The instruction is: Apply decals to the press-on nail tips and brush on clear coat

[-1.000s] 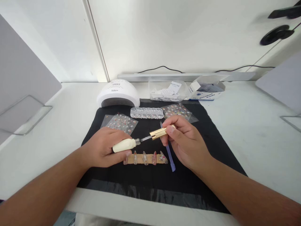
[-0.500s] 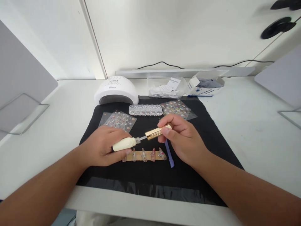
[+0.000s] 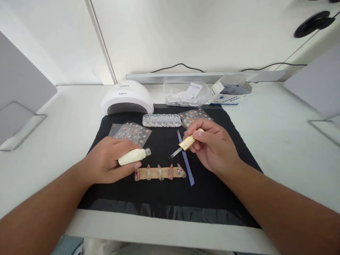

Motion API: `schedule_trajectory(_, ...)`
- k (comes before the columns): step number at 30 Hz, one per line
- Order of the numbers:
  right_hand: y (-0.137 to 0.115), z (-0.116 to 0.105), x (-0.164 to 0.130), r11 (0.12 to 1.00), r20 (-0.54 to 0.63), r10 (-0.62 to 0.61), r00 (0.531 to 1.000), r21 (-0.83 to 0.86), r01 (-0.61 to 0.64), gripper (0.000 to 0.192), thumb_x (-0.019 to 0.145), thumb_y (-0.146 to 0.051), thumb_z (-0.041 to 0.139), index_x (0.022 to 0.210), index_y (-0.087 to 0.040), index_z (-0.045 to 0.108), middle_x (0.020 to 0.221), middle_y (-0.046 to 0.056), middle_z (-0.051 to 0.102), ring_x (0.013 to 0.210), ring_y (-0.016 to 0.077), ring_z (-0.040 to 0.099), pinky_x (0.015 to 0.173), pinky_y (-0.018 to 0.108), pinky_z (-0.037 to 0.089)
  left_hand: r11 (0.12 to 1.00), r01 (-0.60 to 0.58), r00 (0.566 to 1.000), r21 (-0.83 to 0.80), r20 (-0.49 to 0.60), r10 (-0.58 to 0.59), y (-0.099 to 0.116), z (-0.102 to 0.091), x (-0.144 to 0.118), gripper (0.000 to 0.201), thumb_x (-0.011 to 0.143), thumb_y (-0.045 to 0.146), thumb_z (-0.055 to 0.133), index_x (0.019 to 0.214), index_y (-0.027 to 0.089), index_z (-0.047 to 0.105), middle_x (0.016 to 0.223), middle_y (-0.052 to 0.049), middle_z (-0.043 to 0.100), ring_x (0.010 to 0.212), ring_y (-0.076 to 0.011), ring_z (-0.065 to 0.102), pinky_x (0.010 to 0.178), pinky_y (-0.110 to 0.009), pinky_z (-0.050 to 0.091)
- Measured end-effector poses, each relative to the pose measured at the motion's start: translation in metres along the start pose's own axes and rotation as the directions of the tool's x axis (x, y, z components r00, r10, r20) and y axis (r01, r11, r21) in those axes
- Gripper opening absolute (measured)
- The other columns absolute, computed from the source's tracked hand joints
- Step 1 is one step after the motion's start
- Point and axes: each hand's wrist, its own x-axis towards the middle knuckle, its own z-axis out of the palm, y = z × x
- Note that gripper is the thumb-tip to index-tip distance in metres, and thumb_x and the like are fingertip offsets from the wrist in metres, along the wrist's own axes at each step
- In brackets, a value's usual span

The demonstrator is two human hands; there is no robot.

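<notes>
My left hand is closed around a cream nail polish bottle, tilted with its uncapped neck to the right. Between the fingers of my right hand is a gold brush cap; its brush points down and left, apart from the bottle. Below the brush, several decorated false nails stand in a row on a tan strip. Purple tweezers lie on the black mat just left of my right hand, partly behind the cap.
Behind my hands lie a clear rhinestone case and sticker sheets. A white nail lamp stands back left. A clear plastic box and an alcohol pad box sit at the back of the black mat.
The brush has come out of the bottle neck. My right hand has moved slightly right with the cap, and my left hand left with the bottle. The view has shifted a little.
</notes>
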Motion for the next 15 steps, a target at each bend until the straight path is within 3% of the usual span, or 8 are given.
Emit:
schedule_trajectory(7, 0.0026, -0.0046, 0.0004, 0.983, 0.178, 0.06, 0.982, -0.183, -0.026, 0.004, 0.065, -0.015, 0.061, 0.063, -0.016, 0.065, 0.048, -0.004, 0.052, 0.042, 0.0065, 0.04, 0.042, 0.023, 0.026, 0.998, 0.003, 1.0, 0.063, -0.011, -0.003, -0.0025, -0.0013, -0.0016, 0.007, 0.098, 0.026, 0.057, 0.101, 0.021, 0.06, 0.07, 0.003, 0.066, 0.056, -0.0114, 0.057, 0.055, -0.021, 0.041)
schedule_trajectory(15, 0.0064, -0.0061, -0.0003, 0.964, 0.213, 0.047, 0.976, -0.265, 0.011, 0.005, 0.066, -0.016, 0.059, 0.061, -0.017, 0.061, 0.051, -0.004, 0.05, 0.044, 0.0075, 0.04, 0.043, 0.024, 0.027, 0.997, 0.006, 1.0, 0.073, -0.005, -0.006, -0.0044, 0.0003, -0.0023, 0.008, 0.096, 0.027, 0.058, 0.1, 0.021, 0.06, 0.073, 0.001, 0.07, 0.058, -0.0127, 0.062, 0.056, -0.022, 0.045)
